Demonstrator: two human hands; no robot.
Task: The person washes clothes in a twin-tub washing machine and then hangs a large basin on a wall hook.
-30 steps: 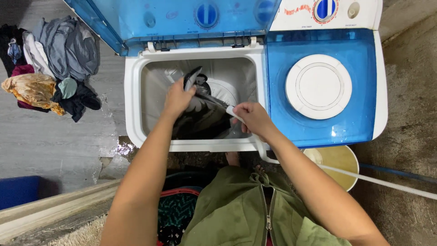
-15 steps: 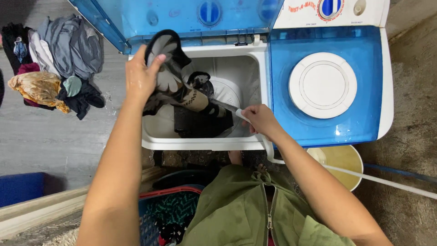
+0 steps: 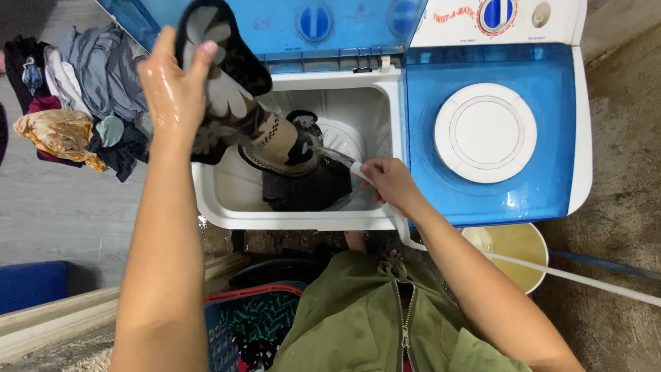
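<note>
I am in the rinsing step: my left hand point(image 3: 172, 89) is clenched on a wet black garment with pale leaf print point(image 3: 234, 103), lifted above the open white wash tub point(image 3: 227, 200) of the blue and white twin-tub washing machine point(image 3: 571, 138). My right hand point(image 3: 389, 180) grips the thin white hose point(image 3: 551, 274), its nozzle spraying water at the cloth's lower end. More dark laundry point(image 3: 303, 189) lies in the tub. I judge the next move needs the spray held on the fabric while turning it. The left arm is stretched forward, wrist raised; the right elbow is bent.
</note>
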